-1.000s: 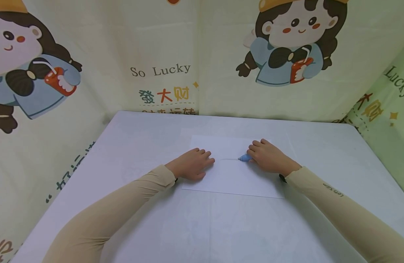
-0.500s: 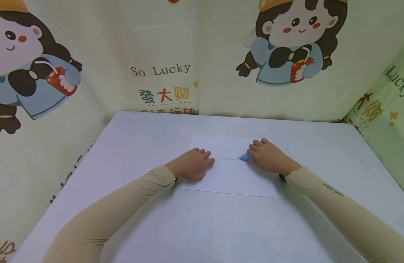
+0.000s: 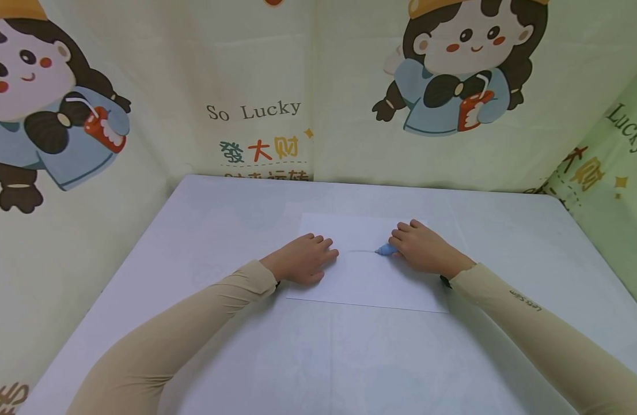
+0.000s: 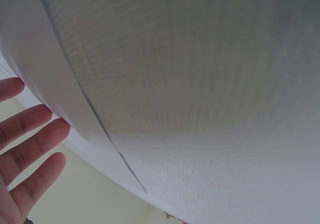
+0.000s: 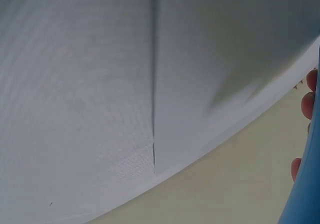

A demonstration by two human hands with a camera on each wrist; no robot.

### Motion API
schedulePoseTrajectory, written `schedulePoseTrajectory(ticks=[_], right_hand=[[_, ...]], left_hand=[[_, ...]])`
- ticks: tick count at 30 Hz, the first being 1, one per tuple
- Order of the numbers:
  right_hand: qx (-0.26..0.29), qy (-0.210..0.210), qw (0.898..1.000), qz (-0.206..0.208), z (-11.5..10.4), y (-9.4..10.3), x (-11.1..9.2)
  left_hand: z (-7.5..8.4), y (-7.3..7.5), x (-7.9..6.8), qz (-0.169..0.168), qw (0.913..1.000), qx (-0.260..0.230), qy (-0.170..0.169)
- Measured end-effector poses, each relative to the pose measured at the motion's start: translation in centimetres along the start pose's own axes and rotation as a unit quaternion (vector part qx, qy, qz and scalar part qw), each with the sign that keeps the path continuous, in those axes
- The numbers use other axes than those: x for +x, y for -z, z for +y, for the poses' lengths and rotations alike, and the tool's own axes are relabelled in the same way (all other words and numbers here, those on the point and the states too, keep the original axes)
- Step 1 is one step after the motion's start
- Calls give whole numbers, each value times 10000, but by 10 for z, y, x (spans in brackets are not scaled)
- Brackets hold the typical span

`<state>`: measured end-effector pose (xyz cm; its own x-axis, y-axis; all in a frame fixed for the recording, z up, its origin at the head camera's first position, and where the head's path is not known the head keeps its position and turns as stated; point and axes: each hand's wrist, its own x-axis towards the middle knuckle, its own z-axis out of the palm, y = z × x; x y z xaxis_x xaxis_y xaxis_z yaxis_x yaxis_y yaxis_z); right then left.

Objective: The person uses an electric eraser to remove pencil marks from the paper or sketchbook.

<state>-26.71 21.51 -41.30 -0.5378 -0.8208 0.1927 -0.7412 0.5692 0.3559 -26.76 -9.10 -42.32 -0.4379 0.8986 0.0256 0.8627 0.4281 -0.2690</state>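
A white sheet of paper [image 3: 344, 288] lies on the table in the head view. On its left part rests my left hand [image 3: 304, 259], palm down with fingers spread; its fingers [image 4: 37, 144] look extended in the left wrist view. My right hand [image 3: 422, 248] grips a blue tube with a narrow pointed tip [image 3: 386, 249] over the paper's right half. The tip points left and meets the right end of a faint, thin line [image 3: 361, 251]. Most of the tube is hidden by the hand; its blue body [image 5: 305, 184] shows at the right wrist view's edge, with fingertips behind.
The white table [image 3: 246, 346] extends around the sheet on all sides. Cloth walls [image 3: 349, 115] with printed cartoon figures and lettering stand behind it and at both sides. Both forearms, in beige sleeves [image 3: 194, 323], reach across the front of the table.
Both hands stay nearly in place; the blue tube's tip shifts only very slightly. The printed figure on the left cloth has drifted to the right.
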Motion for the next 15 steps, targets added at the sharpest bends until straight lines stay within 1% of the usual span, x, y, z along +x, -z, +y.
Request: schedulePoseTrajectory(ticks=[8, 15], right_hand=[[-40, -75, 9999, -93, 0, -1, 0], [-113, -24, 9999, -38, 0, 0, 1]], left_hand=[[0, 0, 0, -25, 10000, 13, -21], [-1, 0, 0, -24, 10000, 61, -31]])
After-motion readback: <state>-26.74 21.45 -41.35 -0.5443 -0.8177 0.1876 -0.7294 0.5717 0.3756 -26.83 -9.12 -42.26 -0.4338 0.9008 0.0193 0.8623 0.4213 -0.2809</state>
